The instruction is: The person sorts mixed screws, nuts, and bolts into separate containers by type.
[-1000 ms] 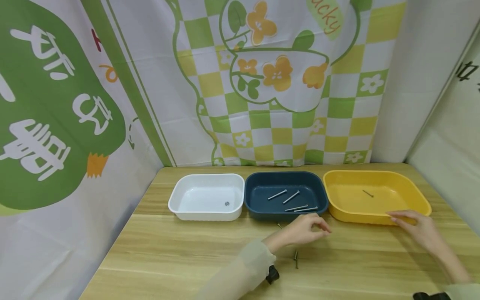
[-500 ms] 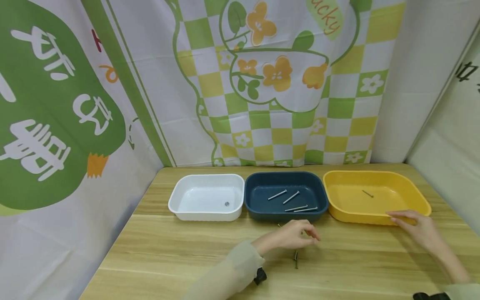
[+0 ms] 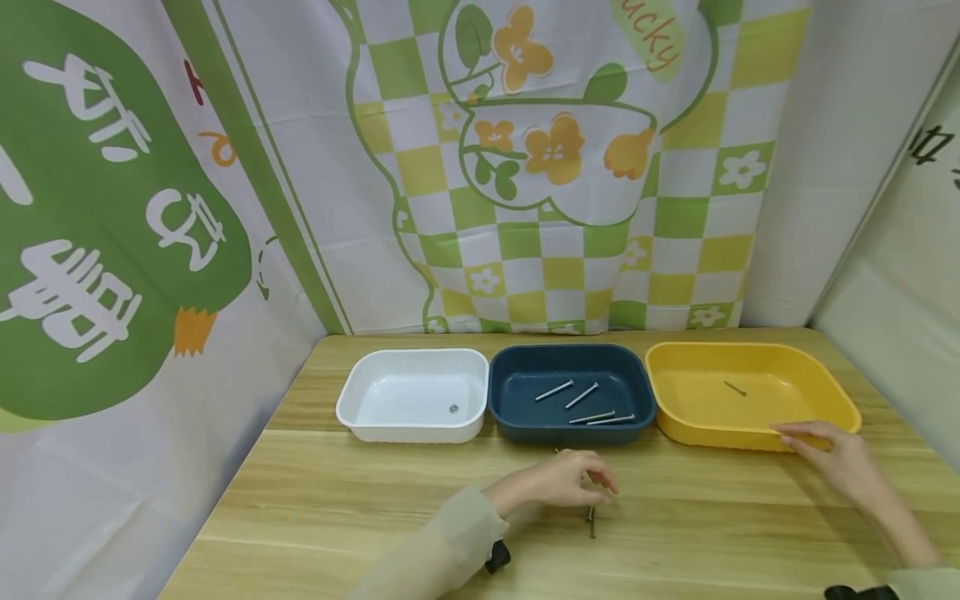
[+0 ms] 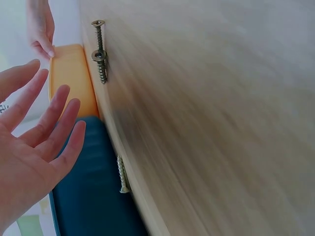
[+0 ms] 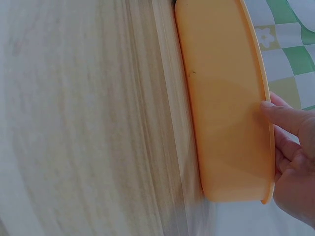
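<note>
My left hand (image 3: pixel 558 479) hovers over the wooden table with its fingers loosely bent and nothing in them. Two brass-coloured screws (image 4: pixel 100 56) lie together by its fingertips, partly covered in the head view. Another screw (image 4: pixel 122 175) rests close to the front wall of the dark blue tray (image 3: pixel 517 432). My right hand (image 3: pixel 840 458) pinches the near rim of the yellow tray (image 3: pixel 720 435), thumb outside and fingers over the edge. Inside that tray is one small screw (image 3: pixel 736 388). Several long silver bolts (image 3: pixel 555 390) lie in the blue tray.
To the left of the blue tray stands a white tray (image 3: pixel 420 433) with a small metal piece (image 3: pixel 453 409), perhaps a nut, in it. All three trays line the back of the wooden table (image 3: pixel 315 517). Behind them hangs a printed cloth (image 3: pixel 540 250).
My left hand has moved left and toward the near side, away from the yellow tray and over by the screws. The right hand has stayed on the yellow tray's rim.
</note>
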